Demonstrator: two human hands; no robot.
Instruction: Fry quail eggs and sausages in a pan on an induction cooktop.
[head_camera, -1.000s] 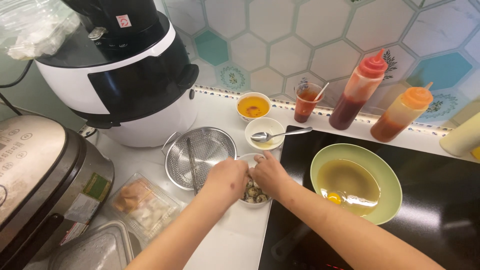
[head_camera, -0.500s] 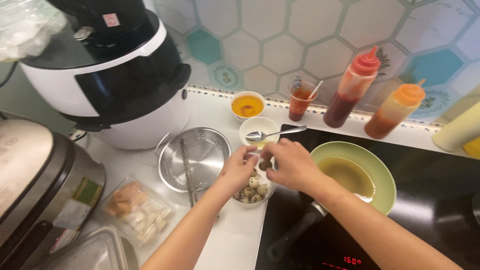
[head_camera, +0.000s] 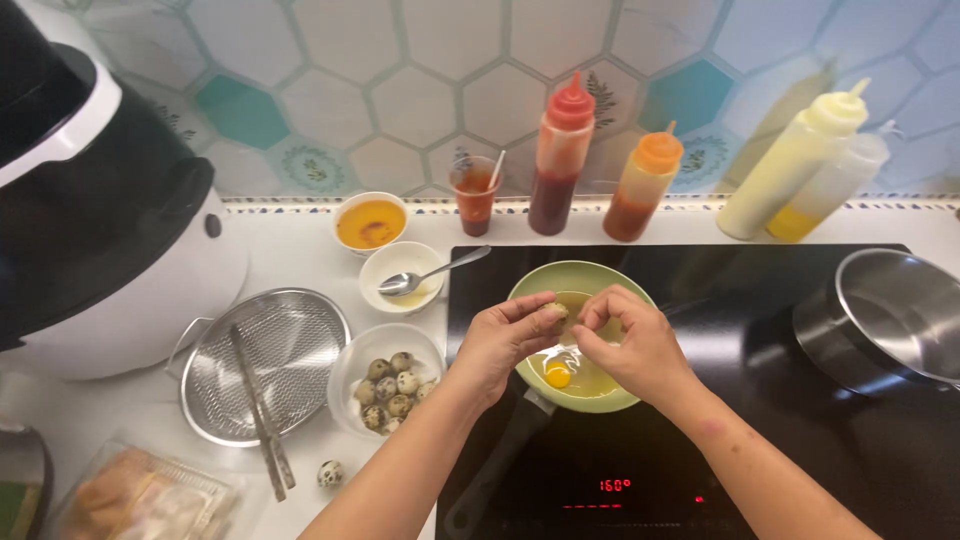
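4 squeeze bottles (head_camera: 563, 160), 3 small bowls (head_camera: 400, 270), 1 green pan (head_camera: 530, 290), 1 steel pot (head_camera: 880, 320), approx. 9 quail eggs in bowl (head_camera: 392, 385), 1 loose egg (head_camera: 330, 473), 1 strainer (head_camera: 262, 365).

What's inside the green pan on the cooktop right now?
The green pan holds one small raw yolk in clear, oily liquid. The left hand and right hand, pulling apart a quail egg, hide part of the pan's middle.

A small speckled egg (head_camera: 557, 313) is held between the left hand (head_camera: 505, 340) and right hand (head_camera: 625, 340) above a green pan (head_camera: 578, 280), where a yolk (head_camera: 557, 376) is seen.
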